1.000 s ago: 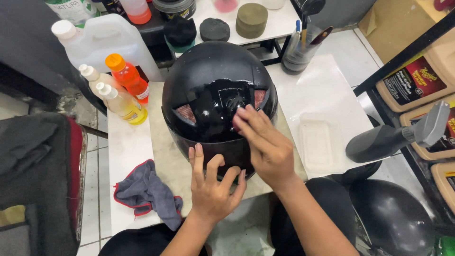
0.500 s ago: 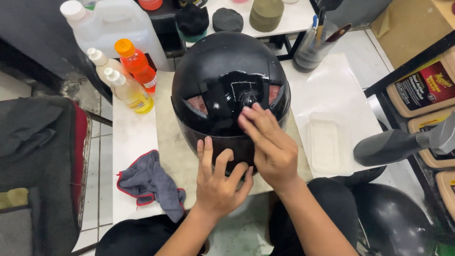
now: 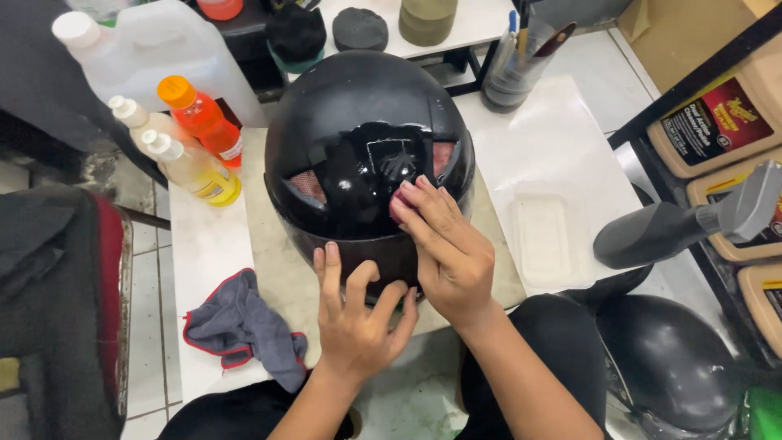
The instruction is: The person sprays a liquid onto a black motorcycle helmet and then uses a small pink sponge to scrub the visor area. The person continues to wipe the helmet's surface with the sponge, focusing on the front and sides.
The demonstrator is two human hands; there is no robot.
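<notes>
A glossy black helmet (image 3: 350,122) sits on the white table (image 3: 204,244) in front of me, its top facing up. My right hand (image 3: 452,253) lies on the helmet's top and its fingertips press a small pink pad (image 3: 399,205) against the shiny surface, beside a wet smear. My left hand (image 3: 358,326) rests below it with fingers spread against the helmet's near lower edge, holding nothing.
To the left of the helmet stand an orange bottle (image 3: 199,118), two yellow squeeze bottles (image 3: 191,167) and a big white jug (image 3: 155,49). A grey cloth with red trim (image 3: 236,326) lies near left. A clear tray (image 3: 546,240), black spray bottle (image 3: 676,228) and second helmet (image 3: 668,358) are right.
My right hand's fingertips have shifted a little across the helmet's top with the pad. My left hand stays spread on the lower edge. The view has drifted slightly.
</notes>
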